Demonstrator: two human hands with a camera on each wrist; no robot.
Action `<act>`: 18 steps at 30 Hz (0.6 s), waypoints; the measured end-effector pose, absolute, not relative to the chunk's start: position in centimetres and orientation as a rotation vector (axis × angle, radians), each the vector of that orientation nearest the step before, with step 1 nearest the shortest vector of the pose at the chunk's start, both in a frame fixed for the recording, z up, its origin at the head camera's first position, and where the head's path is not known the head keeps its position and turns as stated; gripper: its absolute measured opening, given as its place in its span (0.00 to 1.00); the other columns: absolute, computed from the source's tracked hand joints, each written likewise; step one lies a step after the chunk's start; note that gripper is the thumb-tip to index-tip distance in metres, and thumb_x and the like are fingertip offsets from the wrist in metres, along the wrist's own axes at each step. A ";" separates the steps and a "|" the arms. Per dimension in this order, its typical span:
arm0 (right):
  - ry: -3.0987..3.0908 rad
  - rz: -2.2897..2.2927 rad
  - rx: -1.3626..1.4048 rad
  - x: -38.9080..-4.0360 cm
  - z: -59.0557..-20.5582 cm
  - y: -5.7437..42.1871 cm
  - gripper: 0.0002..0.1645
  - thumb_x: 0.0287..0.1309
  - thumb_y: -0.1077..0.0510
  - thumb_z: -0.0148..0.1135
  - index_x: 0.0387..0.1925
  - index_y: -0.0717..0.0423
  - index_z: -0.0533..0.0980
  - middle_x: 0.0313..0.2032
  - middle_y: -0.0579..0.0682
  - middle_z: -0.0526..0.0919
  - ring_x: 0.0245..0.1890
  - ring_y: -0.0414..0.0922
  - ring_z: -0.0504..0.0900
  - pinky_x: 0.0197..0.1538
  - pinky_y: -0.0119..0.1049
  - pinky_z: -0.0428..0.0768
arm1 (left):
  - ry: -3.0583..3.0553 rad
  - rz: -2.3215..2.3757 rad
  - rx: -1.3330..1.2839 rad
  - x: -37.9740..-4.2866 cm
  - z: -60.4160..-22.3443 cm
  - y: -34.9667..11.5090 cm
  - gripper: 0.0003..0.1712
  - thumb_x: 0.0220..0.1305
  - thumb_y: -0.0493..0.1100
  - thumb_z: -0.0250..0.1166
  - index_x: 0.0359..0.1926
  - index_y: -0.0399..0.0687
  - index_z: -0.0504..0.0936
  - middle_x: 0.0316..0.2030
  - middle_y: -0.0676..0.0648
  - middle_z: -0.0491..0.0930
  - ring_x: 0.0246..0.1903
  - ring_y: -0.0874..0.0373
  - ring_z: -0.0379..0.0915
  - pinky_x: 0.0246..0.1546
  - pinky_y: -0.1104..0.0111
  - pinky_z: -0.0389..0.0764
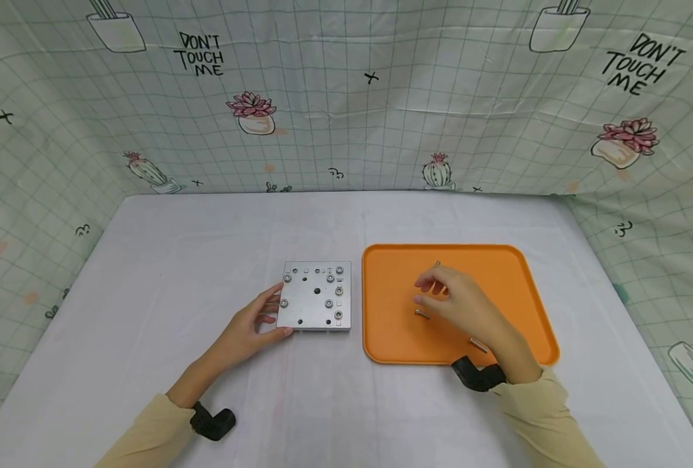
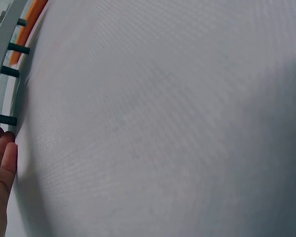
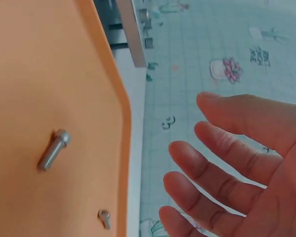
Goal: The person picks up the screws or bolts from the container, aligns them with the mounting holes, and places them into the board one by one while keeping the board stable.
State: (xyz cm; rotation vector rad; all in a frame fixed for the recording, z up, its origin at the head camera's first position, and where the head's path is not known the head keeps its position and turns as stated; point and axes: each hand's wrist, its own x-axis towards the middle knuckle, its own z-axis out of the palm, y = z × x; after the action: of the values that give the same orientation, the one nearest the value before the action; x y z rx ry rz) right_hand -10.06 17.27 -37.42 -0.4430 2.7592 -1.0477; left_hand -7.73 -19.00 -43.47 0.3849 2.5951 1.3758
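A square metal plate (image 1: 310, 311) with holes and several socket head screws (image 1: 328, 303) sits left of the tray. My left hand (image 1: 251, 329) grips its left side, thumb at the near corner and fingers along the edge. In the left wrist view, threaded screw shanks (image 2: 18, 48) stick out below the plate, above the white cloth. My right hand (image 1: 448, 294) hovers over the orange tray (image 1: 387, 338) with loosely bent fingers, nothing held between them. Below it lie a loose screw (image 1: 422, 314), a second screw (image 1: 478, 345) near the wrist and a third (image 1: 437, 263) just beyond the fingers.
The tray's raised rim (image 1: 365, 305) stands a short way right of the plate. A white cloth (image 1: 206, 253) covers the table. Behind and at both sides hangs a checked curtain (image 1: 346, 117) printed with potted plants.
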 end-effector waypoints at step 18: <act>2.751 -0.943 -0.163 -7.0 -39.1 22.1 0.19 0.52 0.53 0.67 0.42 0.62 0.76 0.32 0.49 0.77 0.31 0.42 0.71 0.31 0.28 0.71 | 2.597 1.367 0.386 -7.8 -43.5 -19.1 0.46 0.54 0.47 0.70 0.70 0.48 0.56 0.58 0.41 0.71 0.52 0.51 0.72 0.51 0.58 0.76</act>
State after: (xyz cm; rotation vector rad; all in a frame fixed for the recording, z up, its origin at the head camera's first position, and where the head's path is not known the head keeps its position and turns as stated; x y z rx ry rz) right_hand -6.95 22.07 -39.10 -0.1629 2.7509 -0.9427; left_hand -7.80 -19.09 -43.45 0.3856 2.5972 1.3667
